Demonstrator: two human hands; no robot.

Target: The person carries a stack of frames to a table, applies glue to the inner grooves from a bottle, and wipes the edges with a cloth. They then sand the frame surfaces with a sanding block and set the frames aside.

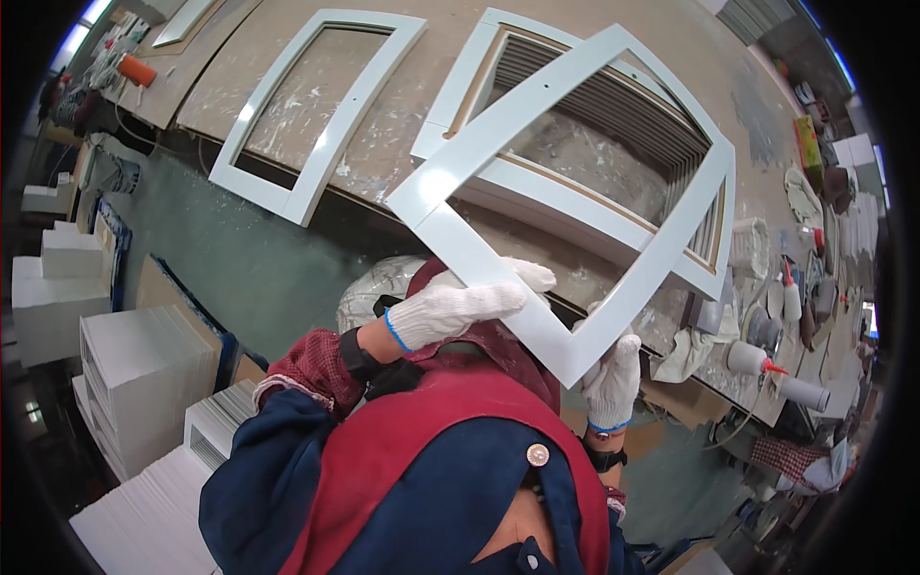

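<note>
A white rectangular frame (479,254) with an open middle is held tilted in front of me. My left hand (450,311), in a white knitted glove with a blue cuff, is closed on the frame's near left rail; some of its fingers show inside the opening. At the near right corner my right hand (613,383), gloved the same way, grips the right rail, partly hidden behind it. Beyond and partly under the held frame, a stack of similar white frames (565,203) lies on the workbench. One more white frame (350,120) lies at the bench's left, overhanging its front edge.
The paint-spotted workbench (287,38) spans the far side. On its right are a white bottle with a red tip (747,359), cloths (685,355) and tools. White stacked panels (144,355) stand on the floor at left. An orange cylinder (137,70) sits far left.
</note>
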